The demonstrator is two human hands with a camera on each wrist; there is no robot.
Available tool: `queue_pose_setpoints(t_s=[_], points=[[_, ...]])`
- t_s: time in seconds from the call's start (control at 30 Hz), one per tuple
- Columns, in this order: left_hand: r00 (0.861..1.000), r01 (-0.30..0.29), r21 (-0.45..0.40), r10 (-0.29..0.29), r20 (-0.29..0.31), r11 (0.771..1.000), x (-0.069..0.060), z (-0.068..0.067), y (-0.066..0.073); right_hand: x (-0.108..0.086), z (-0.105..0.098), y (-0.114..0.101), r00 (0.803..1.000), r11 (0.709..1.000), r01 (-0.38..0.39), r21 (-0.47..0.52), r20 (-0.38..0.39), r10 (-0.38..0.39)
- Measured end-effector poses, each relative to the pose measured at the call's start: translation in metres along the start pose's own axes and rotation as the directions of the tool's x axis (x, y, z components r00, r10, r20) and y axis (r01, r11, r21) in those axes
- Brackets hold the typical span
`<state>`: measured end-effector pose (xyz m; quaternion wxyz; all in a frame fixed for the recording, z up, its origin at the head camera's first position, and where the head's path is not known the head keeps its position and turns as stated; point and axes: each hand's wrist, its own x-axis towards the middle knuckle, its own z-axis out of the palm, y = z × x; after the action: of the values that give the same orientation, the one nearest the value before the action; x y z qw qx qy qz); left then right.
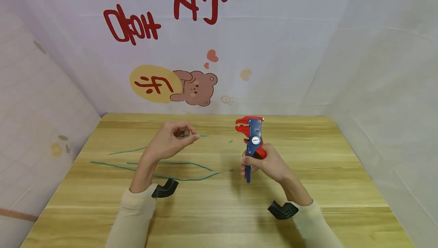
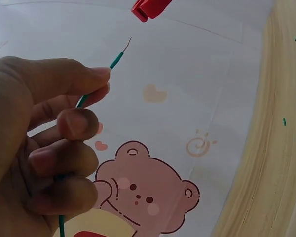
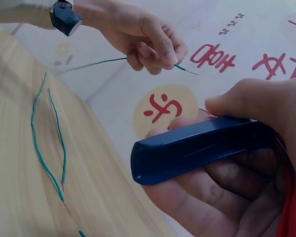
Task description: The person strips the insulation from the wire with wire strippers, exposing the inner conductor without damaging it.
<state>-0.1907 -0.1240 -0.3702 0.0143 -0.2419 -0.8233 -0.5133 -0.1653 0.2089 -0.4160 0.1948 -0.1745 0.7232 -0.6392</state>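
My left hand (image 1: 172, 141) pinches a green wire (image 2: 117, 59) between thumb and forefinger. Bare copper strands (image 2: 128, 43) show at the wire's tip, which points toward the tool. My right hand (image 1: 268, 164) grips a wire stripper (image 1: 254, 138) with blue and red handles, its red jaws raised and turned toward the left hand. A gap lies between the wire's tip and the jaws. In the right wrist view a blue handle (image 3: 202, 148) lies across the curled fingers. Two more green wires (image 1: 191, 180) rest on the table below the left hand, with bared ends.
Short green insulation scraps (image 1: 230, 170) lie on the wooden table (image 1: 212, 217) between the hands. A white cloth with a printed bear (image 1: 200, 88) and red characters hangs behind the table. Each wrist carries a black device (image 1: 283, 210).
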Motion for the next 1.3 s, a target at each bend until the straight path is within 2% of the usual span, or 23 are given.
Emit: queue_pose_setpoints(t_s=[0.4, 0.5, 0.67, 0.83, 1.1, 1.3], points=[[0.997, 0.069, 0.088, -0.066, -0.04, 0.994, 0.008, 0.0, -0.015, 0.0, -0.015, 0.003, 0.999, 0.999, -0.048, 0.005, -0.022, 0.048], [0.997, 0.067, 0.089, -0.063, -0.04, 0.994, 0.008, 0.001, -0.018, -0.001, -0.017, 0.005, 0.999, 0.999, -0.043, -0.005, -0.017, 0.043], [1.0, 0.024, 0.107, -0.022, -0.013, 0.994, 0.009, 0.005, -0.026, -0.007, -0.018, 0.011, 0.999, 0.999, -0.048, 0.006, -0.009, 0.048], [0.999, 0.031, 0.138, -0.034, 0.022, 0.99, 0.006, 0.012, -0.032, -0.015, -0.019, 0.021, 0.995, 0.994, -0.1, 0.045, 0.007, 0.1], [0.999, 0.031, 0.157, -0.036, 0.034, 0.987, 0.003, 0.018, -0.041, -0.026, -0.024, 0.035, 0.987, 0.988, -0.154, 0.023, -0.033, 0.154], [0.999, 0.036, 0.21, -0.042, 0.024, 0.977, 0.003, 0.018, -0.051, -0.031, -0.026, 0.047, 0.967, 0.97, -0.24, -0.034, -0.101, 0.236]])
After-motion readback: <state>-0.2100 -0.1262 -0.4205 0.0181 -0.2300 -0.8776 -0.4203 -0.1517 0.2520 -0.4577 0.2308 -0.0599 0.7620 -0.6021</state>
